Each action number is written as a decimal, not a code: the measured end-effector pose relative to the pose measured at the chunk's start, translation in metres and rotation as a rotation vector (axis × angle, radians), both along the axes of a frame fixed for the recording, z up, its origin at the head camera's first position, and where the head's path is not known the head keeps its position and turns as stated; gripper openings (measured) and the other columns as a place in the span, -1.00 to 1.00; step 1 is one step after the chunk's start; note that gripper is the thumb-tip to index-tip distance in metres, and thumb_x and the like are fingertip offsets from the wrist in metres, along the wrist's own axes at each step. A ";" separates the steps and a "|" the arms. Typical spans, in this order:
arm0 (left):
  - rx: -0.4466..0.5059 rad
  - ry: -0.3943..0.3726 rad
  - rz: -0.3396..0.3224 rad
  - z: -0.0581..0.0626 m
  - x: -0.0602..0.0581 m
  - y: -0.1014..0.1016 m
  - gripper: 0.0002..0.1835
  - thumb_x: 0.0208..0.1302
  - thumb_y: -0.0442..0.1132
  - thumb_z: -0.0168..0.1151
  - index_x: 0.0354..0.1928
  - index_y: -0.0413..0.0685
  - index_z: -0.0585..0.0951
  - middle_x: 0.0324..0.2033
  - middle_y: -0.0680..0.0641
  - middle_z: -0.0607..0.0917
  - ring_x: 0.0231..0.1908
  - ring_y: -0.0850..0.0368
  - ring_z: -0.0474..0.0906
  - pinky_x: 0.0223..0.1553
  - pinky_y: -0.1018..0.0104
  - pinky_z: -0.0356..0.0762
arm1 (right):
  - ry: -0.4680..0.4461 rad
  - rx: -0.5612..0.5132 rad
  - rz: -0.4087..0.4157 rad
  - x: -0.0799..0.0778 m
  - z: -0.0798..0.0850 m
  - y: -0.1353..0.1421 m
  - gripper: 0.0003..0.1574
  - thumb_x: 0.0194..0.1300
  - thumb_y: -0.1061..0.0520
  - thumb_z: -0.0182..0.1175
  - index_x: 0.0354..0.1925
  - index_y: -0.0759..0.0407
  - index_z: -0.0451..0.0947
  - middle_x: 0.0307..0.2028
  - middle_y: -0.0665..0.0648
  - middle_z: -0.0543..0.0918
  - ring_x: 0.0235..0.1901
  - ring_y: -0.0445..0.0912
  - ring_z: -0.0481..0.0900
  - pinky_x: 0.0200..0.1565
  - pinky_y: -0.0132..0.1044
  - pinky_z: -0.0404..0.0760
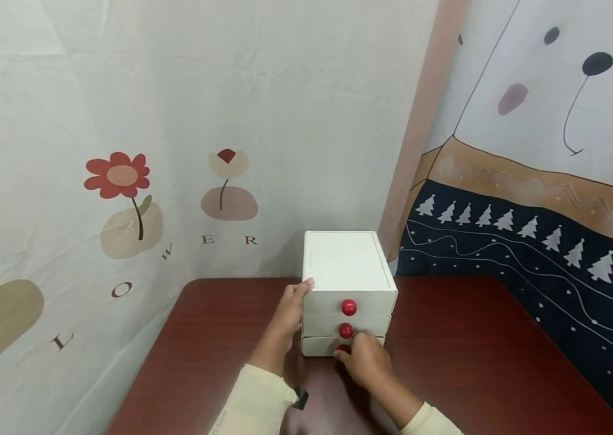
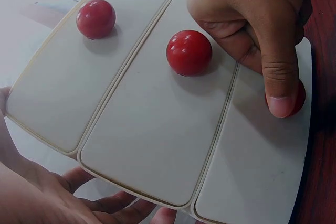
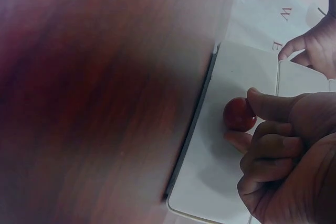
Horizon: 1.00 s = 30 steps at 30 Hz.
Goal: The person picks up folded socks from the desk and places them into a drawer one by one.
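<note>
A small white drawer unit has three stacked drawers, each with a round red knob. My left hand rests against its left side, thumb at the top front corner. The fingers of that hand lie along the side panel in the left wrist view. At the bottom drawer, my right hand pinches the lowest red knob between thumb and index finger, the other fingers curled in. Above it are the middle knob and the top knob. All three drawers look closed in the head view.
The unit stands on a dark reddish-brown table, near its back edge. Behind hangs a pale cloth printed with flowers and letters. To the right is a bear-and-tree printed cloth. A small dark object shows beside the left sleeve.
</note>
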<state>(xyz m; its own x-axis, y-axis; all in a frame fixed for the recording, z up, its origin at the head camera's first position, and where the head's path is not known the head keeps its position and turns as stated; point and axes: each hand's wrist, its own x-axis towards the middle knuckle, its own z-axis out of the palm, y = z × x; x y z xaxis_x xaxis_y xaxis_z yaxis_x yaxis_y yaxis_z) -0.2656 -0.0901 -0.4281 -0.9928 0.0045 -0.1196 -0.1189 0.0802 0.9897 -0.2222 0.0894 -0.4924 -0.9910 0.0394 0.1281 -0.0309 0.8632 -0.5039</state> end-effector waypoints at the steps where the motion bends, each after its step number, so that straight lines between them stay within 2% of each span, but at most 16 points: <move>1: 0.000 0.000 0.003 0.000 0.000 0.001 -0.17 0.52 0.41 0.06 0.47 -0.11 0.37 0.52 -0.40 0.38 0.49 -0.43 0.36 0.38 -0.54 0.39 | -0.001 -0.004 0.001 0.000 0.000 0.000 -0.39 0.24 -0.09 0.63 -0.61 0.08 0.43 -0.53 0.04 0.46 -0.54 -0.08 0.45 -0.49 -0.13 0.42; 6: -0.008 0.000 0.017 0.002 0.002 0.002 -0.15 0.52 0.41 0.05 0.49 -0.13 0.37 0.53 -0.40 0.39 0.52 -0.42 0.35 0.38 -0.56 0.39 | -0.001 -0.018 0.011 -0.001 0.000 0.001 -0.39 0.23 -0.08 0.64 -0.62 0.09 0.44 -0.55 0.04 0.47 -0.56 -0.09 0.44 -0.51 -0.16 0.39; 15: 0.000 -0.004 0.017 0.007 0.004 0.001 -0.09 0.53 0.45 0.05 0.52 -0.18 0.39 0.47 -0.34 0.47 0.49 -0.30 0.39 0.33 -0.47 0.48 | 0.001 -0.033 0.006 -0.002 -0.002 0.002 -0.43 0.22 -0.08 0.65 -0.59 0.09 0.48 -0.56 0.04 0.49 -0.56 -0.09 0.45 -0.50 -0.16 0.39; 23: -0.012 -0.023 0.003 0.013 0.007 0.001 -0.18 0.57 0.34 0.06 0.49 -0.23 0.43 0.44 -0.35 0.50 0.45 -0.29 0.40 0.26 -0.42 0.51 | 0.004 0.042 -0.024 -0.005 -0.003 0.001 -0.47 0.18 -0.15 0.67 -0.50 0.11 0.56 -0.49 0.07 0.57 -0.50 -0.06 0.54 -0.47 -0.05 0.52; 30: -0.021 -0.018 -0.016 0.020 0.012 -0.001 -0.22 0.59 0.27 0.06 0.47 -0.29 0.44 0.51 -0.37 0.44 0.51 -0.31 0.34 0.33 -0.48 0.45 | 0.023 0.070 -0.024 -0.005 0.001 0.002 -0.48 0.14 -0.18 0.68 -0.49 0.10 0.61 -0.44 0.10 0.65 -0.44 -0.03 0.62 -0.43 0.01 0.59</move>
